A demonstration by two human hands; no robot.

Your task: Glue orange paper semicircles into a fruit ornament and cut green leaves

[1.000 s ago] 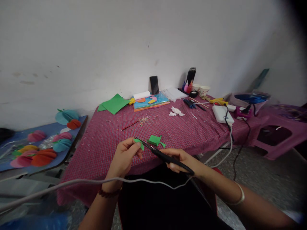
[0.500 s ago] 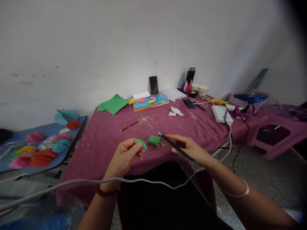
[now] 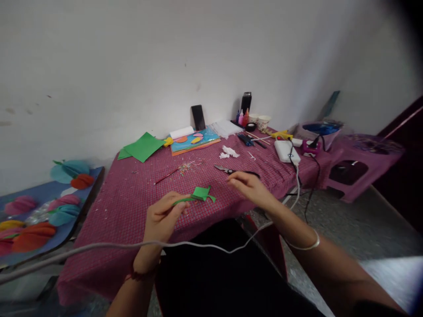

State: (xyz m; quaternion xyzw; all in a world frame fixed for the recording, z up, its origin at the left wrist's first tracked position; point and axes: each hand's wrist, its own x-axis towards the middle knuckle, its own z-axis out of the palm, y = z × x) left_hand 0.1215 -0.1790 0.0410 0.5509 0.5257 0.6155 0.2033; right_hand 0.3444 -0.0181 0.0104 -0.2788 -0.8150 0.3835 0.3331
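Between the thumb and fingers of my left hand (image 3: 167, 214) is a narrow green paper piece (image 3: 185, 200). Its tip is beside a folded green paper scrap (image 3: 201, 193) lying on the checked cloth. Just beyond my right hand (image 3: 250, 188), black-handled scissors (image 3: 228, 170) lie on the cloth with their blades pointing left. The right hand's fingers are bent close together, and I can make out nothing in them.
A white cable (image 3: 205, 245) crosses in front of my forearms. Green sheets (image 3: 144, 146), a phone (image 3: 198, 117), a power bank (image 3: 287, 152) and cups stand or lie toward the back. Paper ornaments (image 3: 35, 236) rest on a blue board at left.
The scissors have left my right hand and now lie on the cloth. My left hand's green piece points right, close to the scrap. The whole view has shifted to the right.
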